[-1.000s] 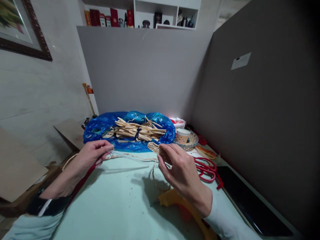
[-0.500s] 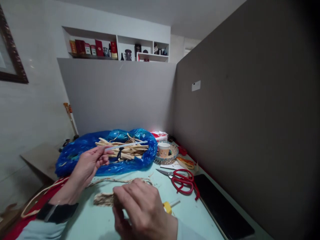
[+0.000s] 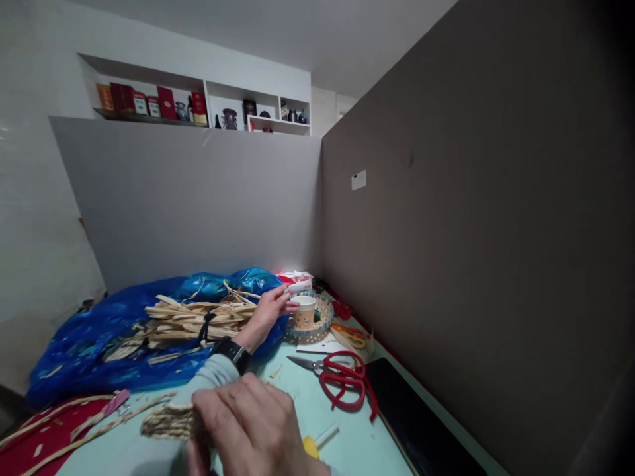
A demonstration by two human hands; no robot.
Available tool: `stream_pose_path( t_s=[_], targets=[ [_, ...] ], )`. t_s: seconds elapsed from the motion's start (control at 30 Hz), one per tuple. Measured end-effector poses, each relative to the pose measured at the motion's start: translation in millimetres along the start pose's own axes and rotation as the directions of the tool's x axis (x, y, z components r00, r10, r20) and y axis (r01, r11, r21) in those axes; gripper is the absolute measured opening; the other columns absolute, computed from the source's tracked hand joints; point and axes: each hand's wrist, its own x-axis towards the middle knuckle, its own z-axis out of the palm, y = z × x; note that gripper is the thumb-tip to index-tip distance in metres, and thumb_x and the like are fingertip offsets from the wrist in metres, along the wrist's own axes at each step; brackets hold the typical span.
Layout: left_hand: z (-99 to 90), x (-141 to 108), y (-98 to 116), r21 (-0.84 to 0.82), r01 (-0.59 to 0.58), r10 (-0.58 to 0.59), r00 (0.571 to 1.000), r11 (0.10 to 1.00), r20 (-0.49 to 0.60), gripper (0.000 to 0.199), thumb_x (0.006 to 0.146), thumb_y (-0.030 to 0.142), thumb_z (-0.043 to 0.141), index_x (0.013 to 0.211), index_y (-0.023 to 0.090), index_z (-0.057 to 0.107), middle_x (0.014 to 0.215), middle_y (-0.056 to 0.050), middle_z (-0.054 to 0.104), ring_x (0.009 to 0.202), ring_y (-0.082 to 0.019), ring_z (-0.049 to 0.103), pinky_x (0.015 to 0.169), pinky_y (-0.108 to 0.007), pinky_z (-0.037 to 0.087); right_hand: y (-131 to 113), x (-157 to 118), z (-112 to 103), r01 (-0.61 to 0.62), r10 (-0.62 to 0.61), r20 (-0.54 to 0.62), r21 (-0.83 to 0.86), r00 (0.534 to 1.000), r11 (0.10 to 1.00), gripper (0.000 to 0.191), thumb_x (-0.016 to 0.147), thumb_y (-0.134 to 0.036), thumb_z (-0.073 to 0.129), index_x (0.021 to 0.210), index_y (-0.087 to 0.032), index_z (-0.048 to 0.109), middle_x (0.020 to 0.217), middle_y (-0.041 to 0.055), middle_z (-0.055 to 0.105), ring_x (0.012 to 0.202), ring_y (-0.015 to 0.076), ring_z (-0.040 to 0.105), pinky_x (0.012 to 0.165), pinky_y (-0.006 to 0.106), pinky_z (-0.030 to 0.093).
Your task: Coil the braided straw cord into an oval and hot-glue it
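My left hand (image 3: pixel 270 311) reaches out across the blue bag to the paper cup (image 3: pixel 303 316). Its fingers are pinched on a thin whitish stick (image 3: pixel 296 288), seen nearly end-on and hard to tell from the package behind it. Close to me, my right hand (image 3: pixel 253 426) is closed on a braided straw strip (image 3: pixel 169 422), whose end pokes out to the left; its fingertips are partly hidden. Just right of that hand shows a yellow piece (image 3: pixel 311 447) with a clear stick (image 3: pixel 328 434) coming out of it, mostly covered by the hand.
A tied bundle of dry straw strips (image 3: pixel 198 320) lies on the blue plastic bag (image 3: pixel 149 291). Red-handled scissors (image 3: pixel 344 383) and a black flat object (image 3: pixel 417 416) lie to the right. The cup stands in a woven basket (image 3: pixel 325 317). Grey partitions (image 3: pixel 223 198) enclose the table.
My left hand has moved right and away from me, from above the straw bundle to the cup. The view has turned right. My right hand keeps hold of the braided strip.
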Motion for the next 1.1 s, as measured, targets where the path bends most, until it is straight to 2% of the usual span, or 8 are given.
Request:
stream_pose_path(
  t_s=[0.13,0.27,0.43,0.57,0.63,0.73,0.87,1.1],
  targets=[
    [-0.9,3.2,3.0,0.137,-0.015,0.014,1.000,0.990,0.013,0.037,0.093,0.032,0.064,0.127,0.019,0.059,0.128,-0.010,0.064,0.105,-0.026,0.067,0.086,-0.047,0.057,2.9,6.4,-6.9,-0.002,0.003,0.086,-0.012,0.996,1.000,0.020,0.089,-0.025,0.052,0.100,-0.015,0.066,0.073,0.0030,0.068,0.061,0.0194,0.059,0.051,0.034,0.044],
    [-28.6,-23.5,10.6,0.247,-0.022,0.052,0.992,0.969,-0.115,0.037,0.093,0.033,0.064,0.127,0.019,0.059,0.129,-0.010,0.063,0.106,-0.026,0.066,0.086,-0.048,0.057,3.7,18.4,-21.9,-0.016,0.010,0.181,0.032,0.983,0.999,0.024,0.088,-0.018,0.053,0.107,-0.009,0.065,0.079,0.0087,0.070,0.066,0.0218,0.061,0.056,0.034,0.049],
    [-79.5,-99.3,21.4,0.343,0.096,-0.012,0.971,0.935,-0.239,0.036,0.093,0.033,0.064,0.126,0.019,0.060,0.127,-0.010,0.064,0.104,-0.025,0.067,0.085,-0.047,0.057,1.0,24.4,-30.4,-0.056,0.032,0.262,0.084,0.965,0.995,0.020,0.089,-0.011,0.057,0.106,-0.006,0.065,0.085,0.0136,0.071,0.074,0.0235,0.063,0.064,0.036,0.053],
    [-102.6,-173.5,30.9,0.372,0.157,-0.059,0.963,0.915,-0.263,0.031,0.093,0.033,0.064,0.119,0.017,0.063,0.118,-0.008,0.068,0.096,-0.024,0.069,0.080,-0.043,0.059,-7.4,20.4,-30.5,-0.006,-0.035,0.338,0.120,0.941,0.993,0.018,0.090,-0.008,0.057,0.106,-0.006,0.066,0.085,0.0142,0.072,0.072,0.0231,0.063,0.062,0.036,0.053],
    [-105.5,-203.0,35.7,0.355,0.162,-0.070,0.964,0.921,-0.258,0.022,0.093,0.035,0.064,0.102,0.015,0.067,0.092,-0.003,0.071,0.073,-0.016,0.068,0.066,-0.034,0.058,-10.6,17.3,-30.2,0.013,-0.061,0.364,0.133,0.929,0.991,0.020,0.091,-0.007,0.057,0.109,-0.006,0.065,0.085,0.0134,0.073,0.073,0.0225,0.063,0.062,0.036,0.053],
    [-103.8,-230.9,42.7,0.303,0.147,-0.070,0.965,0.941,-0.251,0.026,0.085,0.038,0.067,0.067,0.019,0.067,0.041,0.006,0.055,0.042,-0.012,0.056,0.052,-0.025,0.049,-11.3,13.0,-29.0,0.020,-0.074,0.392,0.141,0.917,0.990,0.022,0.090,-0.006,0.060,0.111,-0.006,0.064,0.084,0.0121,0.072,0.074,0.0216,0.064,0.064,0.036,0.055],
    [-101.0,-245.3,49.6,0.224,0.200,-0.152,0.964,0.954,-0.217,0.033,0.081,0.043,0.067,0.059,0.017,0.067,0.052,0.001,0.069,0.031,-0.011,0.056,0.038,-0.022,0.036,-8.5,8.4,-26.0,0.029,-0.087,0.394,0.150,0.915,0.988,0.028,0.087,-0.004,0.064,0.114,-0.004,0.061,0.087,0.0131,0.073,0.076,0.0227,0.065,0.066,0.037,0.054],
    [-97.0,-252.4,52.1,0.137,0.258,-0.236,0.959,0.957,-0.157,0.028,0.083,0.044,0.061,0.079,0.019,0.072,0.047,-0.001,0.070,0.042,-0.017,0.065,0.046,-0.025,0.052,-18.7,2.9,-26.9,-0.131,0.043,0.472,0.157,0.881,0.979,0.025,0.088,-0.009,0.062,0.113,-0.009,0.062,0.091,0.0103,0.073,0.079,0.0215,0.065,0.069,0.035,0.054]
  ],
)
